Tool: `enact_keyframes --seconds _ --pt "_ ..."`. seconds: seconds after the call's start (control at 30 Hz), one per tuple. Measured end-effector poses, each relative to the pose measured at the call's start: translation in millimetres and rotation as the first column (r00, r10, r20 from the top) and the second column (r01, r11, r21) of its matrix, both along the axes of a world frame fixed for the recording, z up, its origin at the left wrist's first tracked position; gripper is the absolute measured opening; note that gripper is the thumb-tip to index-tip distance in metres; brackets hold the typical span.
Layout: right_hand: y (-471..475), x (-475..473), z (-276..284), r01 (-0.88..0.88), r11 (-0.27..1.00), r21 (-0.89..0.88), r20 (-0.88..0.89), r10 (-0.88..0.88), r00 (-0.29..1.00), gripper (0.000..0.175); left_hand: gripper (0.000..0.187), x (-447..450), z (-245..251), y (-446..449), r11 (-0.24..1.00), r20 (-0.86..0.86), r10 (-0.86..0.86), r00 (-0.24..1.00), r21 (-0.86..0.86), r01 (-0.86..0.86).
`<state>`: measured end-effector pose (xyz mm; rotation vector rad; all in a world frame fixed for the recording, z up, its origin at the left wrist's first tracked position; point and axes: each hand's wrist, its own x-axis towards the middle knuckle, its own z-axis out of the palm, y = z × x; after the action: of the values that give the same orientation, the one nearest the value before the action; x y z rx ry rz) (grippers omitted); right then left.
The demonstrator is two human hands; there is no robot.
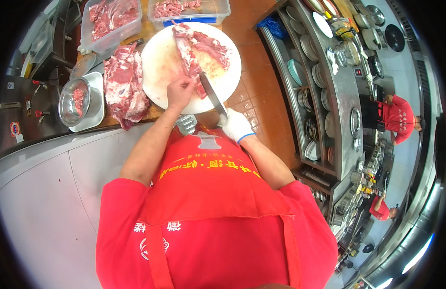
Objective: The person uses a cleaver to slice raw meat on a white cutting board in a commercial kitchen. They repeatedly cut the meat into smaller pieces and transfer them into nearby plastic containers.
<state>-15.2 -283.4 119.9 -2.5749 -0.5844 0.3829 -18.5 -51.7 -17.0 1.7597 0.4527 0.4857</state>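
A long strip of raw meat (188, 57) lies across a round white cutting board (156, 61), with a second piece (212, 48) branching off to its right. My bare left hand (180, 93) pinches the near part of the strip between thumb and fingers. In my right hand (237, 124), which wears a white glove with a blue cuff edge, is the handle of a knife (212, 93). Its blade points up and left, and its tip is at the meat just right of my left fingers. A large slab of raw meat (125, 85) rests left of the board.
Behind stand two plastic tubs (116, 41) (208, 18) of meat. At left, a steel bowl (66, 104) of minced meat sits by a white tray (96, 108). Right of a tiled floor (244, 83) is a steel shelf unit (338, 97) with plates. Two people in red shirts are farther right.
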Motion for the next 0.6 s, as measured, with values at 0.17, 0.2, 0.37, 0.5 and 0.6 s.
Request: enact_keyframes --seconds 0.17,0.2,0.37,0.5,0.6 --pt "-31 2 -40 0.008 0.992 -0.122 -0.238 -0.037 0.971 0.036 0.01 2 1 6 0.999 -0.108 0.007 0.994 -0.053 -0.013" --pt "-33 4 -26 0.06 0.996 -0.064 -0.374 -0.079 0.924 0.038 0.012 3 0 7 0.998 -0.118 0.026 0.993 0.053 -0.02" --pt "-11 19 93 0.039 0.999 -0.035 -0.195 -0.045 0.98 0.039 0.016 1 -6 8 1.0 -0.055 -0.002 0.998 -0.005 0.002" --pt "-13 19 162 -0.107 0.907 0.407 0.452 -0.098 0.887 0.026 0.016 -3 -9 10 0.999 -0.016 -0.011 1.0 -0.035 0.01" --pt "-9 8 135 0.164 0.498 0.852 -0.051 -0.233 0.971 0.014 0.016 -1 -10 11 1.0 -0.026 -0.011 1.0 -0.023 0.01"
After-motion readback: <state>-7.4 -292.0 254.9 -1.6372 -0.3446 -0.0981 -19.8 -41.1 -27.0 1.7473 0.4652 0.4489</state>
